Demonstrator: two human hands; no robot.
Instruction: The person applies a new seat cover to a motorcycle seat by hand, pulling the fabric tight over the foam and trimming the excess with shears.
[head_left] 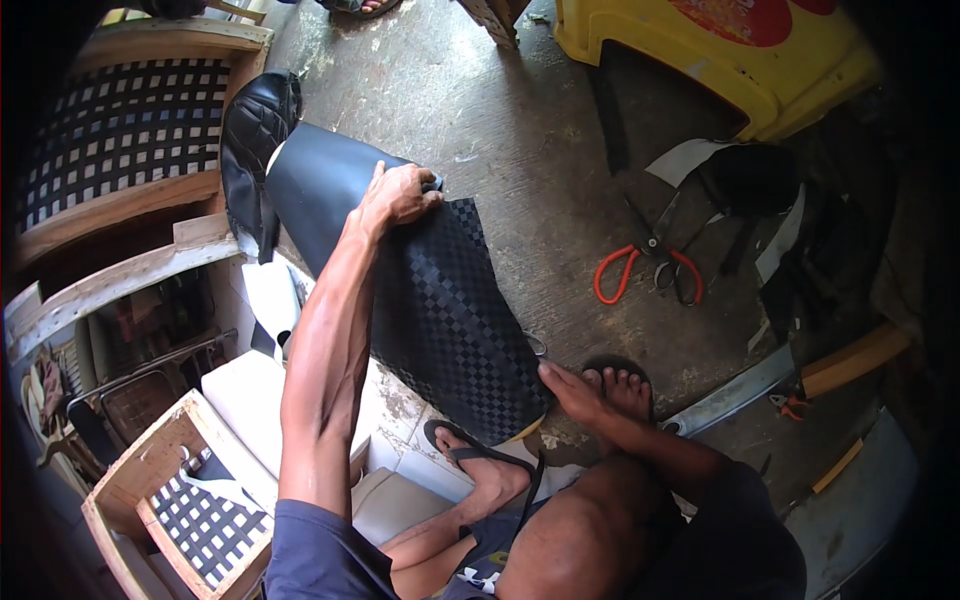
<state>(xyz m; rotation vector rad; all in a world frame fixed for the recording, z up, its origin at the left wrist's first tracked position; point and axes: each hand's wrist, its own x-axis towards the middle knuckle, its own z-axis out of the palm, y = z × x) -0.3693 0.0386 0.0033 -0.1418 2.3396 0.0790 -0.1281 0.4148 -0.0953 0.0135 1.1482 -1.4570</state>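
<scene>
A black leatherette sheet (340,185), smooth on its left part and checkered on its right, is spread in front of me over something whose underside is hidden. My left hand (395,197) is closed on its far edge, the fingers curled over a small fold. At the near right corner, my right hand (574,392) grips the edge of the checkered part, with some of its fingers hidden. A small metal loop (536,343) pokes out from under the sheet just above that hand. Scissors with red-orange handles (650,245) lie partly open on the floor, right of the sheet.
Wooden frames with woven black webbing (130,125) stand at the left, beside a black quilted cushion piece (262,130). A yellow plastic stool (650,30) is at the far right. Dark offcuts (750,180) and a long metal strip (725,390) lie at the right. My sandalled feet flank the near corner.
</scene>
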